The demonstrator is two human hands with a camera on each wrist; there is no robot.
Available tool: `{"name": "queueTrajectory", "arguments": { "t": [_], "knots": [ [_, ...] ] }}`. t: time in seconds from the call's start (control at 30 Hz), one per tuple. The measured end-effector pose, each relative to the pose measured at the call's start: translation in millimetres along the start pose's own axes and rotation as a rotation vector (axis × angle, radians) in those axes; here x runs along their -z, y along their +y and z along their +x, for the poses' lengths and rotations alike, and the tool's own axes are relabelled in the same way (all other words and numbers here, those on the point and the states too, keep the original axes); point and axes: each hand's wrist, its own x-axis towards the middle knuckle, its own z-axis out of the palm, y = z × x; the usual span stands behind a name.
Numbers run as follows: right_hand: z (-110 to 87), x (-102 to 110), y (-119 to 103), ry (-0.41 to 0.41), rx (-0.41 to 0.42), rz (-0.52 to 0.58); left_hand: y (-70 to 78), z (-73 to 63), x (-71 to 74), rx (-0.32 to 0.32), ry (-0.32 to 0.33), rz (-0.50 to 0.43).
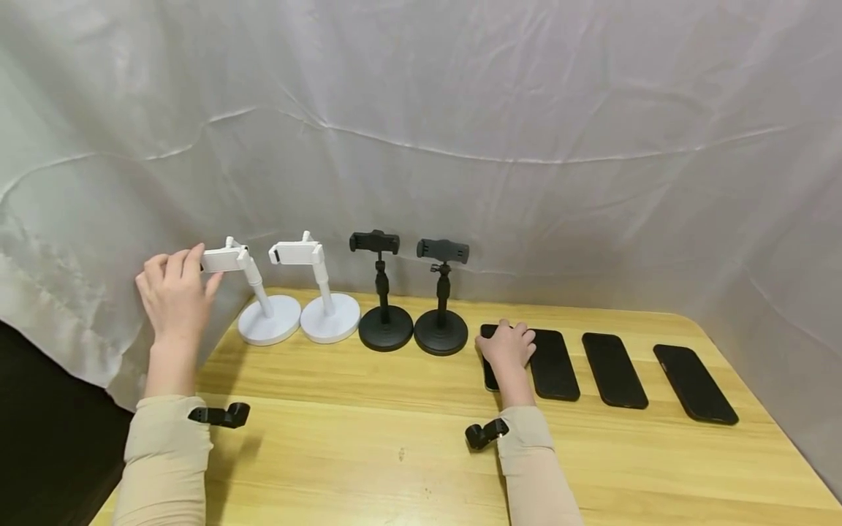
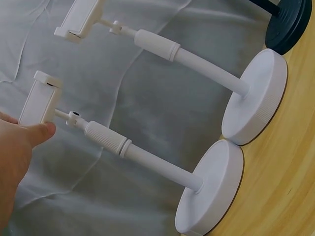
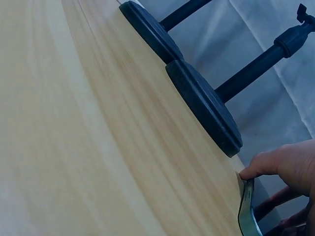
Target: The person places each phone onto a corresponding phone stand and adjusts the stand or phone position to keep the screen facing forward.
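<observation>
At the far left, my left hand grips the end of the holder on a white phone stand. In the left wrist view the thumb lies on the lower edge of that holder, and the other fingers are mostly cut off. My right hand is over the leftmost black phone, partly covering it. The right wrist view shows the thumb at one edge of the phone, with fingers bent around on the far side.
Beside the held stand is a second white phone stand, then two black ones, in a row along the back. Three more phones, the nearest being a black phone, lie to the right on the wooden table. A grey curtain hangs behind.
</observation>
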Motion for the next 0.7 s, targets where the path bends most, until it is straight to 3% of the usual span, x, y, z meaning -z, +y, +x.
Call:
{"name": "queueTrajectory", "arguments": {
  "t": [0.4, 0.7],
  "knots": [
    [2.6, 1, -1, 0.065, 0.006, 0.000, 3.8, -3.2, 0.5, -0.012, 0.033, 0.002],
    [-0.2, 10, -3, 0.106, 0.017, 0.041, 11.2, -11.1, 3.2, 0.047, 0.068, -0.048]
  ]
}}
